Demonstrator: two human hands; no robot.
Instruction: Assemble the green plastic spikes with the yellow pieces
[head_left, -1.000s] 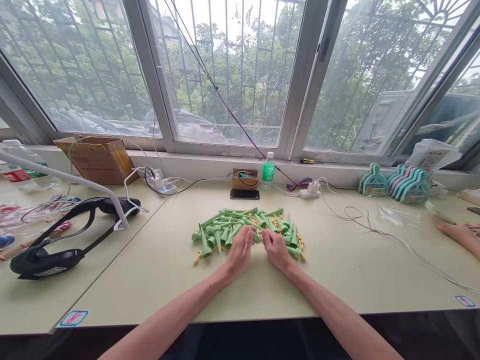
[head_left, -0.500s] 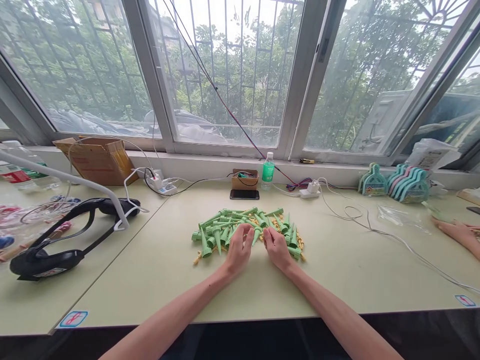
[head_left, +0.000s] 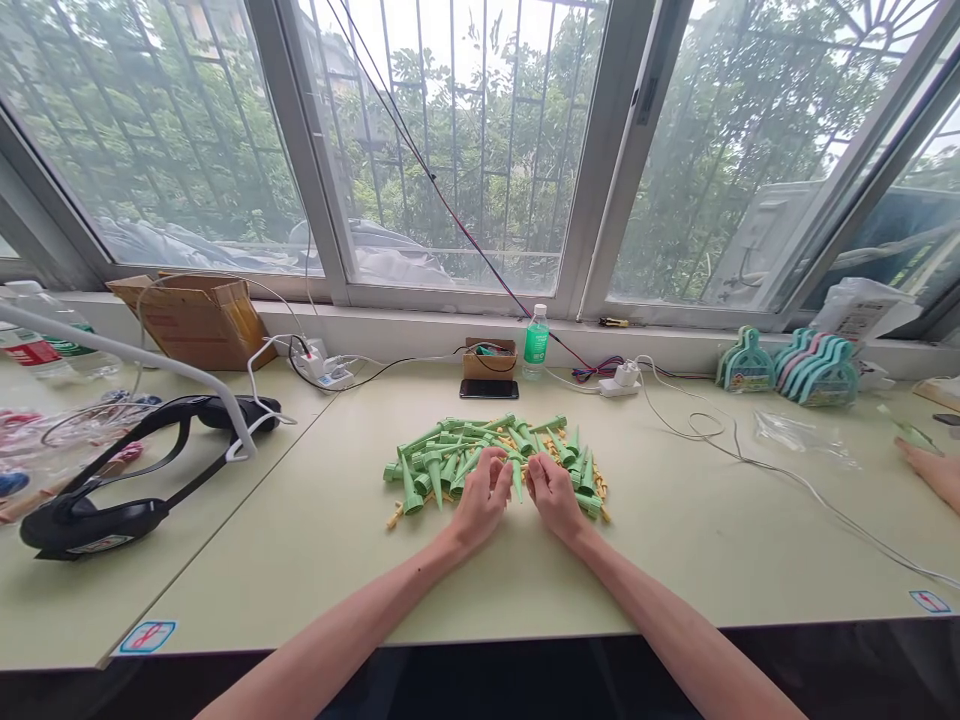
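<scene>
My left hand (head_left: 481, 500) and right hand (head_left: 555, 497) are near each other but apart, just over the front edge of a pile of green cones (head_left: 435, 472). In the gap between them is one cone, the spike (head_left: 517, 482), with its wide collar away from me and its narrow tip pointing towards me. My left fingers are curled beside that collar; I can't tell whether they grip it. My right fingers are bunched against the thumb just to the other side of the spike, and whatever they may be pinching is hidden from me.

The pile lies on the counter (head_left: 420, 600) straight ahead, cones heaped at all angles, with small yellow pieces (head_left: 601, 484) showing at its right end and under its left edge. Past the pile a phone (head_left: 489, 389) lies flat in front of a small open box (head_left: 490, 362), and a bottle (head_left: 536, 345) with a green label stands upright just to the right of the box. Farther right are a white adapter (head_left: 622, 378) with its cord trailing over the counter, a clear bag (head_left: 802, 438) and a row of blue and pink plastic pieces (head_left: 816, 368). At the far right edge, another person's hand (head_left: 934, 470) rests near the counter. On my left lies a black headset (head_left: 112, 525), with a carton (head_left: 199, 322) behind it by the window.
</scene>
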